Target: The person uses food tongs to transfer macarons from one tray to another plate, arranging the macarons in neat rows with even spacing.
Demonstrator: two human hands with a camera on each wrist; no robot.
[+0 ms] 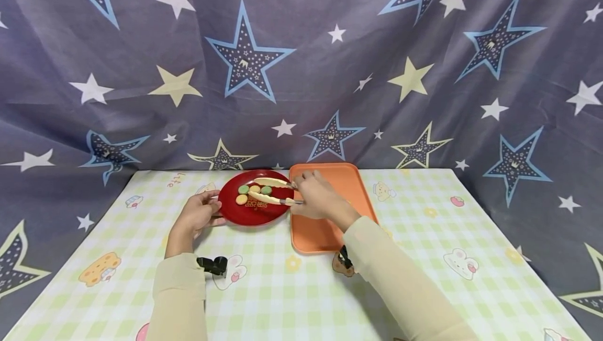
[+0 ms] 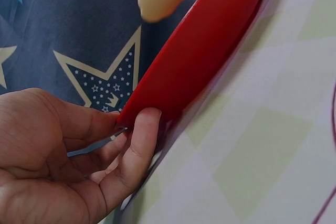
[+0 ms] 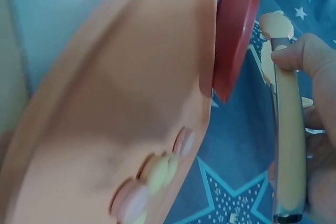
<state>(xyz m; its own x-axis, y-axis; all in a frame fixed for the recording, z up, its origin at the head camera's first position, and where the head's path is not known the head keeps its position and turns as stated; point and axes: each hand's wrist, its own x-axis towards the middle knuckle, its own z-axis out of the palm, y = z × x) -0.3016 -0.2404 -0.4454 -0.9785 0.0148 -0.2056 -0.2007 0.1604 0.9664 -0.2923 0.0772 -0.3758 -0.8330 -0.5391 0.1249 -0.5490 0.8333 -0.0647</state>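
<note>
My left hand pinches the left rim of a round red plate, thumb on top and fingers beneath in the left wrist view. Several macarons, green and yellow, sit on the plate, among them a yellow macaron and a green macaron. In my right hand is a pair of tongs, gripped around the handle. The cream-coloured tong tips are spread apart over the plate. Whether they touch a macaron I cannot tell.
An orange tray lies right of the plate, under my right hand. Pink and yellow macarons, including a pink macaron, rest on it in the right wrist view. A star-patterned curtain hangs behind the table with its checked cloth.
</note>
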